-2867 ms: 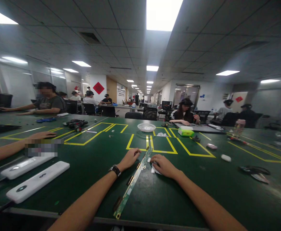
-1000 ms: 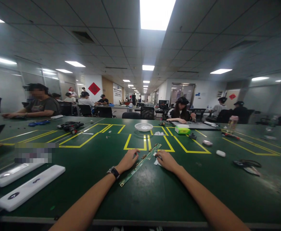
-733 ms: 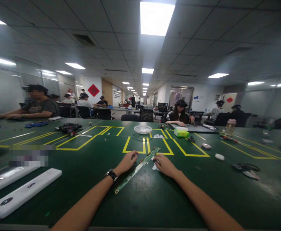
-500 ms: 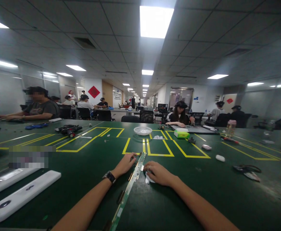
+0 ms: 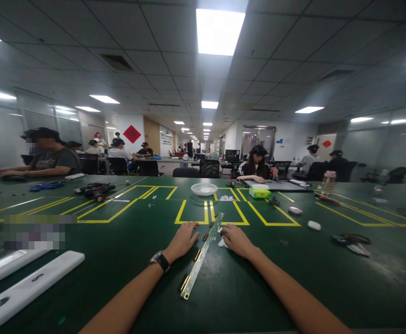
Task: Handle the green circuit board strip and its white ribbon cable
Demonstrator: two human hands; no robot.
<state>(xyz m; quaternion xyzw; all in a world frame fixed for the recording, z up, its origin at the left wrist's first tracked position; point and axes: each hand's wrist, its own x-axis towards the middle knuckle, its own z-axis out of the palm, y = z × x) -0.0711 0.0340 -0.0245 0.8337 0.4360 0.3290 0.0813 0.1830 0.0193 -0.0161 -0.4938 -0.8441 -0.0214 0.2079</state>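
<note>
A long, narrow green circuit board [image 5: 203,255] with dark connectors along its left side lies slantwise on the green table, between my hands. My left hand [image 5: 183,241], with a watch on the wrist, rests left of the board's far half; its fingers are apart and hold nothing. On the other side, my right hand [image 5: 238,239] has its fingers curled over a crumpled white tissue [image 5: 222,242], close against the board's far right edge. Whether those fingertips also touch the board I cannot tell.
Two long white devices [image 5: 32,290] lie at left. Further off are a white basket [image 5: 204,189], a green tissue pack [image 5: 259,191], a power drill [image 5: 97,189] and yellow tape outlines. A white case [image 5: 314,225] and a dark cable [image 5: 352,239] lie at right. People sit beyond.
The circuit board has slid away from me and slightly right, so its near end now shows. My left hand has come away from its edge and opened; the right stays beside it with the tissue.
</note>
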